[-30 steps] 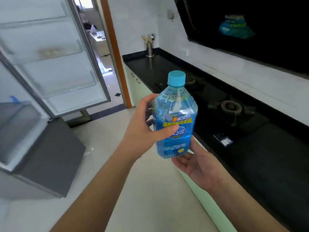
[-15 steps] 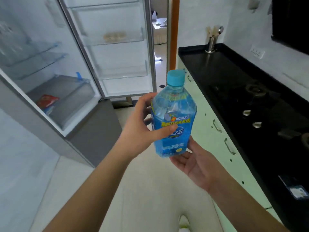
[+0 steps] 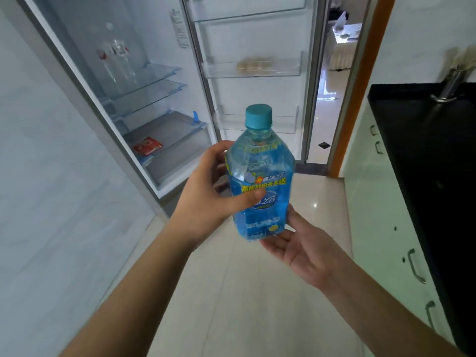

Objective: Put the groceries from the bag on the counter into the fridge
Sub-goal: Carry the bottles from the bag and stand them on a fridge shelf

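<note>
Now your left hand (image 3: 206, 194) wraps the side of the clear blue plastic bottle with the teal cap (image 3: 260, 181), and your right hand (image 3: 301, 246) lies open, palm up, under its base. It is upright but not yet in the open white fridge (image 3: 144, 81), where a red packet (image 3: 148, 149) lies in the drawer. Nothing blocks the path; the black counter (image 3: 425, 150) is alongside.

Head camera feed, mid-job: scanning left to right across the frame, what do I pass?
Red packet on the lower fridge shelf → left hand → blue plastic bottle with a teal cap → right hand → orange door frame → pale green cabinets → black countertop.
</note>
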